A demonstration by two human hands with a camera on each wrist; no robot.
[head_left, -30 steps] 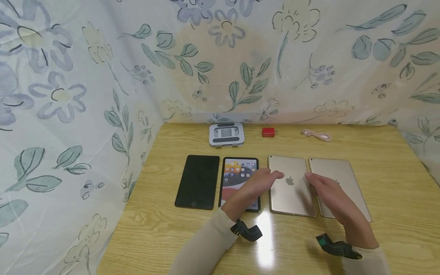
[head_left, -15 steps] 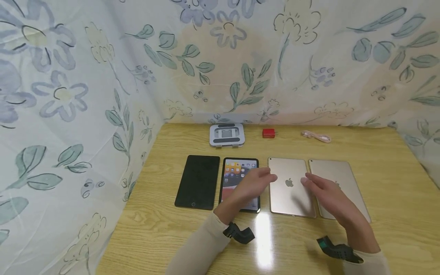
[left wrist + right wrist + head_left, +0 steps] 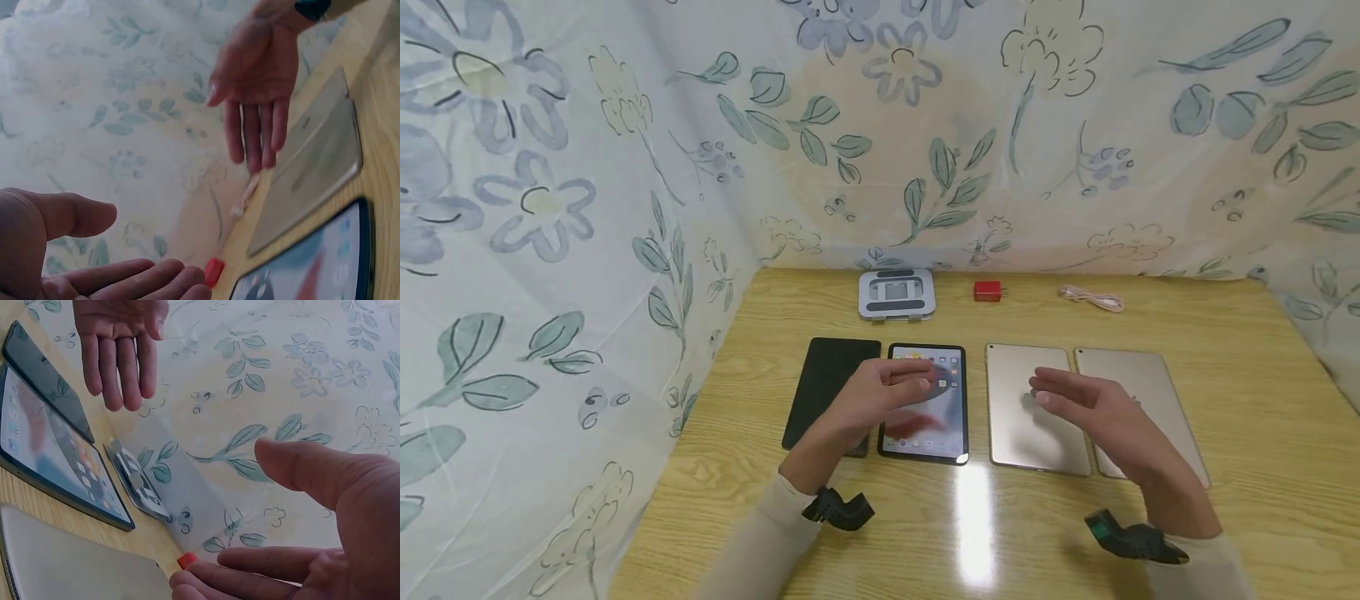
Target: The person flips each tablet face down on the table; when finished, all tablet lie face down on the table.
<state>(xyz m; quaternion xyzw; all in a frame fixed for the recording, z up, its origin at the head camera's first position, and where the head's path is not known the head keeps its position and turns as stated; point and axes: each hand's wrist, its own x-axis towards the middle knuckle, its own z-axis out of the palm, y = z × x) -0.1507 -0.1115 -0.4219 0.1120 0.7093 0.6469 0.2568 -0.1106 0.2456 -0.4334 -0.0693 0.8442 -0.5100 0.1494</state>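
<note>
Several tablets lie in a row on the wooden table. My left hand (image 3: 872,398) hovers over the lit tablet (image 3: 925,429) and the right edge of the black tablet (image 3: 827,371), fingers straight, holding nothing. The lit tablet's home screen shows app icons. Above the two gold tablets floats my right hand (image 3: 1097,408), also empty, its fingers extended towards the left. One gold tablet (image 3: 1022,433) and a second gold tablet (image 3: 1157,417) lie back side up, side by side. In the left wrist view the right hand's palm (image 3: 262,69) faces the camera, fingers straight.
Behind the tablets are a folded grey stand (image 3: 897,293), a red charger plug (image 3: 987,291) and a bundled pale pink cable (image 3: 1092,297). A floral cloth (image 3: 940,125) hangs along the table's back and left sides. Each wrist wears a black strap (image 3: 842,510).
My left hand has moved left, from beside the nearer gold tablet to over the lit and black tablets. The right hand has shifted slightly left, so the hands stand farther apart.
</note>
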